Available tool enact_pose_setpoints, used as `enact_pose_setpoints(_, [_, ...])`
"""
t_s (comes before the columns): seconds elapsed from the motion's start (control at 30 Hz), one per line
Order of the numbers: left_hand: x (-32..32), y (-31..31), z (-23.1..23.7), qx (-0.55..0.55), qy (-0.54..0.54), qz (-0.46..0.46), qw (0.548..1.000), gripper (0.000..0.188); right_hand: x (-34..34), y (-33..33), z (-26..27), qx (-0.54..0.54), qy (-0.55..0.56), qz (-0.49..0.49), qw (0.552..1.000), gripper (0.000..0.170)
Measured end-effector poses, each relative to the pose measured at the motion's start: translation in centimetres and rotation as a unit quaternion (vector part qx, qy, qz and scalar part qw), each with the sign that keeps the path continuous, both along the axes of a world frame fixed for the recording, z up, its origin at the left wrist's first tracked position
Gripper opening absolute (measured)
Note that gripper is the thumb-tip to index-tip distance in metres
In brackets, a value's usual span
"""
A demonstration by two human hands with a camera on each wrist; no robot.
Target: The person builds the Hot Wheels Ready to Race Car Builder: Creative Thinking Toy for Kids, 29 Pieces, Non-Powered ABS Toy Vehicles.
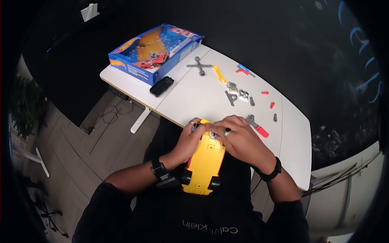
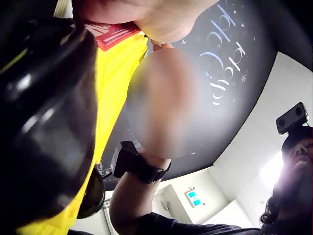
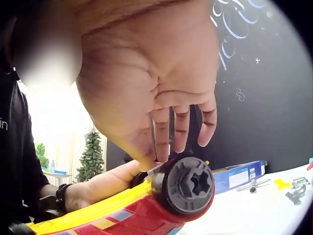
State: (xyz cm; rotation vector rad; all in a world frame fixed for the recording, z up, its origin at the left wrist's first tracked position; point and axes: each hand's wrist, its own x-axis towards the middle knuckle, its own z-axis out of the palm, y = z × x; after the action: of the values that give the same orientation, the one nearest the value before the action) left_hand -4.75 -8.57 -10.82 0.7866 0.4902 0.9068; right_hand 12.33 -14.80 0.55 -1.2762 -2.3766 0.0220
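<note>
Table [image 1: 178,99] is carrying yellow wrench [image 1: 219,74]. Left grip [image 1: 187,142] is clasping toy car [image 1: 204,166]; right grip [image 1: 242,140] is touching it, pinch unclear.

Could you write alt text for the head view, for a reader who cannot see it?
A person's left hand grips a toy car, yellow underside facing the camera, while the right hand touches its far end. Beyond, a white table bears a blue Hot Wheels box, a black piece, a grey cross-shaped wrench, a yellow wrench and small toy parts.

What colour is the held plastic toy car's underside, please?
The underside is yellow, clearest in the head view.
</note>
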Motion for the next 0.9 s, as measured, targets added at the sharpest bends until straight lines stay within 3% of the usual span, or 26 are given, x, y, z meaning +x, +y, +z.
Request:
enact_pose_setpoints(0.1, [-0.1,-0.1,1.4,-0.023,0.012,-0.017,1.0,0.021,0.0,-0.6,1.0,0.034,-0.209,-0.06,0.975,0.018])
enact_pose_setpoints(0.13, [0.3,-0.3,1.2,-0.026,0.013,-0.022,0.999,0.021,0.0,-1.3,1.7,0.031,-0.208,-0.064,0.976,0.018])
enact_pose_setpoints(0.23, [0.3,0.1,0.4,0.003,0.03,0.031,0.999,0.02,-0.5,-1.2,1.9,-0.001,-0.065,-0.098,0.993,0.016])
enact_pose_setpoints(0.33, [0.1,0.3,0.0,0.019,0.017,0.005,1.0,0.021,0.4,-0.4,-0.6,0.051,-0.091,0.0,0.995,0.017])
enact_pose_setpoints(0.5, [0.3,0.4,-0.5,0.022,0.033,0.018,0.999,0.021,-0.5,-0.8,-1.9,0.037,-0.083,-0.029,0.995,0.018])
enact_pose_setpoints(0.6, [0.5,0.1,-0.9,0.033,0.048,0.008,0.998,0.021,-0.8,-1.7,-2.9,0.06,-0.1,-0.103,0.988,0.016])
enact_pose_setpoints(0.8, [0.5,0.3,-1.5,0.007,0.066,-0.012,0.998,0.025,-2.3,-1.7,-5.4,0.06,0.0,-0.233,0.971,0.014])
enact_pose_setpoints(0.9, [0.2,-0.2,0.4,-0.01,0.072,-0.034,0.997,0.024,-2.8,-2.4,-4.9,0.049,-0.003,-0.235,0.971,0.017])
